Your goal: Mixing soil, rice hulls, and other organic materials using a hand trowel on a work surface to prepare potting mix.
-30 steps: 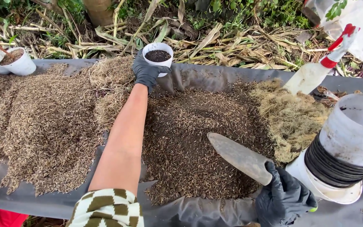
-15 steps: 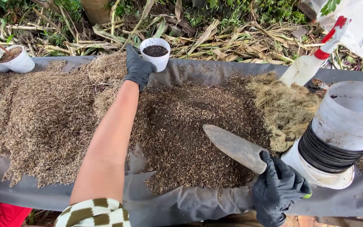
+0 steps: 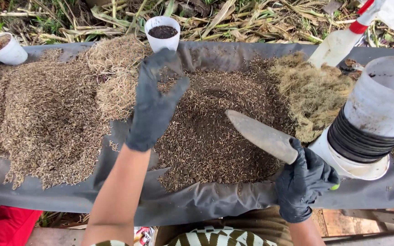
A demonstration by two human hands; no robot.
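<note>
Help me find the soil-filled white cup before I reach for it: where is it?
The white cup stands at the grey sheet's far edge, top centre-left, just beyond the open left hand.

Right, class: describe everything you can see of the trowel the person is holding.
The trowel has a long, narrow, pointed blade of dull grey metal, smeared with dirt. It lies tilted, tip aimed up-left, above the dark soil mix without clearly touching it. The right hand, in a black glove, wraps its handle, which is hidden. A white pot stack stands just right of it.
</note>
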